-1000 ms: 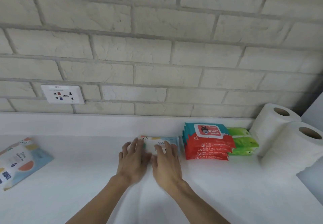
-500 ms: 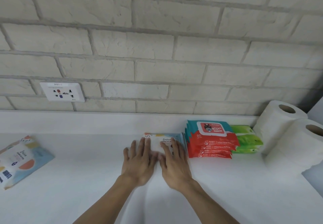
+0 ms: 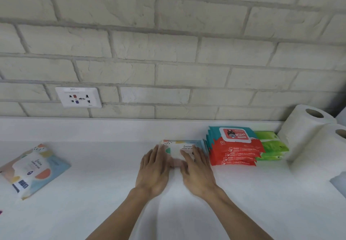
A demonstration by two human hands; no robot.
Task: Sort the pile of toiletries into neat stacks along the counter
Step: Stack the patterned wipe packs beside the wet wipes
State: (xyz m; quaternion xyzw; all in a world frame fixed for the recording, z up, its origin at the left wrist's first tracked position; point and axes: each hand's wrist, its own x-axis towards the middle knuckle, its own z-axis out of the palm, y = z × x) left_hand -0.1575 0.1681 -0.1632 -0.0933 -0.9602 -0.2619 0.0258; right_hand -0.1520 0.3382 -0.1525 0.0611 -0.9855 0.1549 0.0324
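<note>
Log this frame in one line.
left hand: flat on pastel pack | right hand: flat on same pack | pack: beside red stack | loose pack: far left, unsorted

The left hand (image 3: pixel 153 172) and right hand (image 3: pixel 198 174) cover the near half of the pastel-patterned soft wipes pack (image 3: pixel 179 146) near the worktop's (image 3: pixel 104 164) back edge. The picture's right edge cuts the nearer white paper roll (image 3: pixel 318 157) and a pale blue object (image 3: pixel 339 183), unidentifiable.

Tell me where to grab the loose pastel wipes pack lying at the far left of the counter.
Take the pastel wipes pack by its blue right edge, probably with the left hand coming from the right, thumb on top, fingers slid under. It lies flat and askew on the counter, so a top-down clamp finds little to hold.
</note>
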